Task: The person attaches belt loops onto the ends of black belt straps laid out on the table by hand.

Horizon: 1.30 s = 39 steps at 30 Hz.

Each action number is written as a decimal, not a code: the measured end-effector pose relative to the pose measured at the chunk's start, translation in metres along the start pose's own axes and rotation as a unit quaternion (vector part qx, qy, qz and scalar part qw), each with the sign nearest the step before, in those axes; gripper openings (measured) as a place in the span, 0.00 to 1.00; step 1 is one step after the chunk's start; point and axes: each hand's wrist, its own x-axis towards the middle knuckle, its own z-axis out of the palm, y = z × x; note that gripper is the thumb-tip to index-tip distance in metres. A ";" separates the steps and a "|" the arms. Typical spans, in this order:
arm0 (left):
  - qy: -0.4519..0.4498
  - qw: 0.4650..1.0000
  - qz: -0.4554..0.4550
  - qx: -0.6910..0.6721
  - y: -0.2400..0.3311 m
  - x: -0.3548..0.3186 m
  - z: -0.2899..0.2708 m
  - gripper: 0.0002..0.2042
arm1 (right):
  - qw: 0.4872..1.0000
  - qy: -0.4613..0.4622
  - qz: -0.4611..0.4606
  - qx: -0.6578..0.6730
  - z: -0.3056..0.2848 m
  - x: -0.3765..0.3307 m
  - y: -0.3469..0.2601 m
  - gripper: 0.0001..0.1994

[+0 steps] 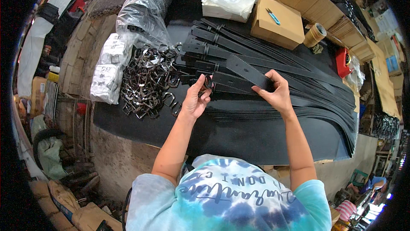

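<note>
Centrally, both hands, left hand (195, 100) and right hand (276, 92), gripping one black belt strap (239, 77) beside the buckle pile (149, 81).

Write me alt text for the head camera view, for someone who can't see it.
Seen from above, a person's left hand holds a metal buckle at the end of a black belt strap while the right hand grips that strap. They work over a stack of black straps, with a pile of loose buckles to the left and cardboard boxes behind.

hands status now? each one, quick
Left hand: closed on a metal buckle at the belt strap's end.
Right hand: closed, pinching the black belt strap.
</note>
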 end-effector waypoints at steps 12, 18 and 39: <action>0.013 0.987 0.101 0.124 -0.010 0.008 0.003 0.12 | 0.998 -0.045 0.001 0.038 -0.005 0.002 -0.002 0.13; 0.031 0.980 0.109 0.164 -0.017 0.005 0.023 0.11 | 0.993 -0.073 0.019 0.086 -0.006 0.007 -0.002 0.13; -0.169 0.973 -0.015 -0.160 0.006 -0.042 0.014 0.21 | 0.998 -0.048 -0.035 -0.017 0.014 0.017 0.020 0.17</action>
